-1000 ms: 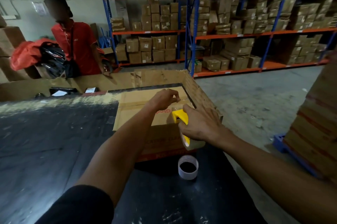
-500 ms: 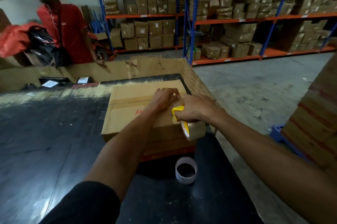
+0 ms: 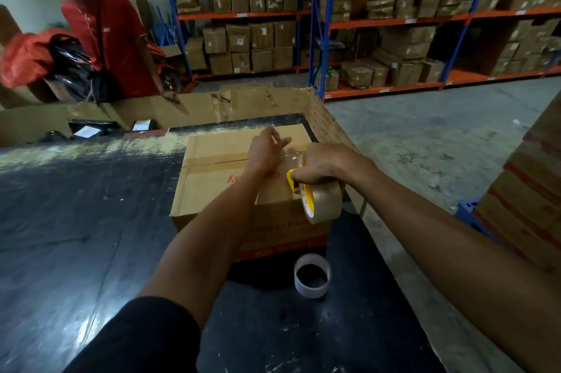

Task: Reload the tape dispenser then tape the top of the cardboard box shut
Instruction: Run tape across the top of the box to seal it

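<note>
A brown cardboard box [image 3: 212, 172] with red print sits on the black table, its top flaps closed along a centre seam. My right hand [image 3: 324, 164] grips the yellow tape dispenser [image 3: 293, 180], which carries a roll of clear brown tape [image 3: 323, 201], at the box's right top edge. My left hand [image 3: 267, 148] lies flat on the box top just left of the dispenser, fingers spread, pressing on the seam where the tape strip begins.
An empty white tape core [image 3: 312, 275] stands on the black table [image 3: 76, 236] in front of the box. A large open carton [image 3: 182, 108] lies behind. A person in a red shirt [image 3: 112, 38] stands at the back left. Stacked boxes [image 3: 528, 205] rise at right.
The view has tilted down and closer. My right hand has brought the dispenser onto the box's right top edge, and my left hand has opened flat on the seam.
</note>
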Available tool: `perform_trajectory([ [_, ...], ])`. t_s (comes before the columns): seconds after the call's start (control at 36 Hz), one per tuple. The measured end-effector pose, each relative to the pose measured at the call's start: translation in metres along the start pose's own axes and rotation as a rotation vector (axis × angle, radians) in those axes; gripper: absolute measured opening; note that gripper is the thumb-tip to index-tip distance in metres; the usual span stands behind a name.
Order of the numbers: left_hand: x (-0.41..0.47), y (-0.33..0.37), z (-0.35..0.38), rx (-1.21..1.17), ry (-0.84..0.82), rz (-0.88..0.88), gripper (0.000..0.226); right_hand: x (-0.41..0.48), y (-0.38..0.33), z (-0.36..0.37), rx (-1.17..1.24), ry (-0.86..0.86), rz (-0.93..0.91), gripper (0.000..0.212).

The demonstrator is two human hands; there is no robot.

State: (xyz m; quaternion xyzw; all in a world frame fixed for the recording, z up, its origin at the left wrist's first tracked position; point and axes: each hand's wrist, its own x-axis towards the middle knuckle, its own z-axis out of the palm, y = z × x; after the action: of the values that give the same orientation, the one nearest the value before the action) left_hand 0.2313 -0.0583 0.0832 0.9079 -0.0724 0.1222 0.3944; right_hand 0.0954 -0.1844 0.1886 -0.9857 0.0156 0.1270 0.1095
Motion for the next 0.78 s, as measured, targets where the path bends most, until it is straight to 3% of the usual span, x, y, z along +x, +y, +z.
perform_trajectory([
  [0.08,-0.009,0.001,-0.012,0.010,-0.132,0.247,0.012,0.002,-0.002,-0.003,0.003,-0.014,0.011,0.040],
  [0.17,-0.026,-0.002,-0.023,0.132,-0.353,0.423,0.023,0.004,-0.005,-0.007,0.014,-0.025,0.009,0.038],
  [0.22,-0.037,-0.005,-0.026,0.223,-0.468,0.408,0.033,0.005,-0.006,-0.009,0.008,-0.042,0.004,0.038],
  [0.31,-0.044,-0.006,-0.025,0.380,-0.502,0.306,0.047,0.002,-0.007,-0.010,0.007,-0.055,0.000,0.038],
  [0.42,-0.042,-0.007,-0.022,0.501,-0.566,0.355,0.055,-0.012,-0.003,-0.009,-0.001,-0.127,0.005,0.043],
  [0.5,-0.031,-0.001,-0.020,0.599,-0.641,0.280,0.059,-0.024,0.001,-0.007,0.017,-0.178,0.029,0.036],
  [0.61,-0.023,0.017,-0.017,0.729,-0.735,0.220,0.064,-0.038,-0.001,-0.005,-0.004,-0.115,0.032,0.039],
  [0.78,-0.039,0.005,-0.011,0.596,-0.678,0.294,0.064,-0.044,-0.004,-0.002,0.029,-0.084,0.058,0.053],
])
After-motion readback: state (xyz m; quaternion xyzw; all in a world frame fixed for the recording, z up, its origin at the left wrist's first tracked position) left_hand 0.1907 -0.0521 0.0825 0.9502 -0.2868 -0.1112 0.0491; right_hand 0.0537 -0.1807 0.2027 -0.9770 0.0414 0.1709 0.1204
